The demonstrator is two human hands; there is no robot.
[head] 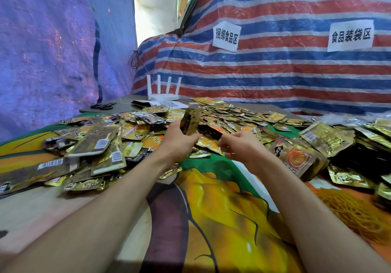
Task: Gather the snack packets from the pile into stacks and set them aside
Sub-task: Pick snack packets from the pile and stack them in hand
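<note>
Left white sign [226,36] on the striped tarp [296,71] reading 捆绑食品区, right white sign [350,35] reading 食品装袋区, print on the snack packets [99,143] coming through too blurred to read

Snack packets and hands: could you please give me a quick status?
Left hand grips upright stack. Right hand at the pile, grasp unclear. Nothing between hands and pile.

Router [163,95] behind packet pile [222,118] — scissors [103,106] at left.

left hand [179,144]: grips upright packet stack [191,121] | right hand [240,146]: fingers curled over pile [232,119]
</note>
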